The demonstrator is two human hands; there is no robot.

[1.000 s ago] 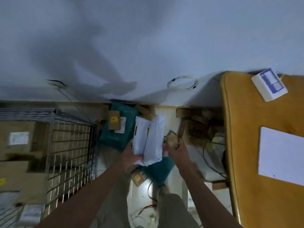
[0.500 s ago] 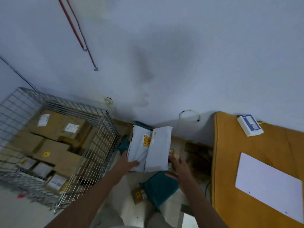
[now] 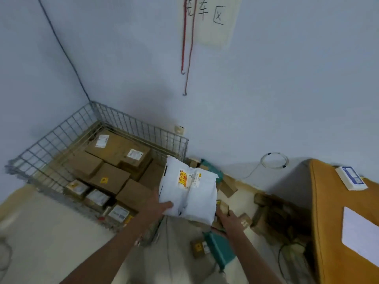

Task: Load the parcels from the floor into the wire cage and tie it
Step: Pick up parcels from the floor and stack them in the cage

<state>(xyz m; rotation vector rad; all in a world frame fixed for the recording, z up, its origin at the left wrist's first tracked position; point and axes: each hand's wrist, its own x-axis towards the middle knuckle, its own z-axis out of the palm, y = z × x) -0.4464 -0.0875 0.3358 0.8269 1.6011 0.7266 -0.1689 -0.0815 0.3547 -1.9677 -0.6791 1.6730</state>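
I hold white mailer parcels (image 3: 190,191) with a yellow label between both hands, just right of the wire cage's near right corner. My left hand (image 3: 159,203) grips their left edge with the thumb on top. My right hand (image 3: 228,219) supports the lower right corner, together with a small brown box (image 3: 222,206). The wire cage (image 3: 51,152) stands in the room's corner at left, holding several cardboard boxes (image 3: 114,148). On the floor below lie a teal bag (image 3: 220,248) and a small brown parcel (image 3: 199,248). Another teal bag (image 3: 213,171) shows behind the mailers.
A yellow table (image 3: 336,214) with a white sheet (image 3: 361,236) and a small white box (image 3: 350,178) fills the right side. Dark clutter (image 3: 281,216) and cables lie beside it. Red cords with hooks (image 3: 187,58) hang on the wall, and a coiled white cable (image 3: 273,160) is lower right.
My view has tilted up and left, so the cage and the wall show more fully. The mailers have risen and shifted toward the cage, still in both hands.
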